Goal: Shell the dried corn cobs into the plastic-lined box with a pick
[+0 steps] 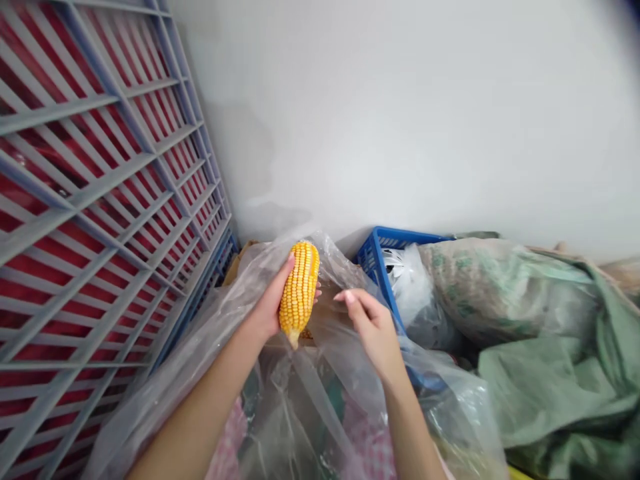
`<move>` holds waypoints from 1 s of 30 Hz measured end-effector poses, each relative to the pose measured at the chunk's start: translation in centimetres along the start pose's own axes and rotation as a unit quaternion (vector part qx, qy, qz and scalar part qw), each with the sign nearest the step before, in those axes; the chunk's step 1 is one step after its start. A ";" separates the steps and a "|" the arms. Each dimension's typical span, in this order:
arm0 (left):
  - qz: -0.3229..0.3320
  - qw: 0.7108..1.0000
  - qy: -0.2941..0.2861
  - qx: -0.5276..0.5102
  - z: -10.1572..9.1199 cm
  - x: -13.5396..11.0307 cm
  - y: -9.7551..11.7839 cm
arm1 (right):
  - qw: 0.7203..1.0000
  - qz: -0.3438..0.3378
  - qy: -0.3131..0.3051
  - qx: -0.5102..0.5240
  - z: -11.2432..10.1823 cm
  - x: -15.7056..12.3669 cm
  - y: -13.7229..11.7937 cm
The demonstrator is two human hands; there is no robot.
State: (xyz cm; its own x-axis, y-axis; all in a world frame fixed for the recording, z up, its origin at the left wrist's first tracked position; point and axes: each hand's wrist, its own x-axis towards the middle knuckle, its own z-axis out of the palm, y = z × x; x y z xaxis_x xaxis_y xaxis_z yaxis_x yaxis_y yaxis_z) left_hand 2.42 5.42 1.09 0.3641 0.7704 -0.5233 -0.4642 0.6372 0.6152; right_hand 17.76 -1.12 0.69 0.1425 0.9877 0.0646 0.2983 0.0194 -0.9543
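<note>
A yellow corn cob (299, 290) without its husk stands nearly upright in my left hand (273, 303), its pale pointed end at the bottom. The fingers wrap round the back of the cob, and the tips show at its right side. Just to the right, apart from the cob, is my right hand (373, 323) with its fingers curled and the thumb against the index finger. Whether anything small is pinched there I cannot make out. Below both hands a large clear plastic bag (280, 393) lies spread, with some loose kernels (306, 335) deep inside it.
A tall grey slatted crate (135, 163) with red material behind it rises at the left. On the right stands a blue plastic basket (383, 267) holding a white plastic bag (413, 287). Beside it lie a filled sack (480, 287) and green cloth (555, 380). A white wall (400, 120) closes the back.
</note>
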 end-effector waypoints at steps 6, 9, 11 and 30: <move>0.046 0.999 0.007 0.020 -0.3 0.0 1.0 | 0.984 -0.053 -0.071 -0.151 1.0 -1.0 -0.5; 0.019 0.999 -0.005 0.035 -0.3 -0.2 0.7 | 0.982 -0.074 -0.066 -0.164 1.1 -0.9 -0.5; 0.012 0.999 -0.007 0.044 -0.3 -0.2 0.5 | 0.979 -0.081 -0.067 -0.176 1.0 -0.8 -0.5; 0.048 0.992 0.002 0.116 -1.4 -0.2 0.0 | 0.970 -0.056 -0.100 -0.215 0.6 -0.7 -1.1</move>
State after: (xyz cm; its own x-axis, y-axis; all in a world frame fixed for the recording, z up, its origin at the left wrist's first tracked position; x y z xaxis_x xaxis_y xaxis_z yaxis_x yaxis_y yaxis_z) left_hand 1.26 5.26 0.34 0.3239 0.8276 -0.4585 -0.2983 0.5493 0.7806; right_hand 16.74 -1.77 1.49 -0.0858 0.9944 0.0624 0.6728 0.1040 -0.7325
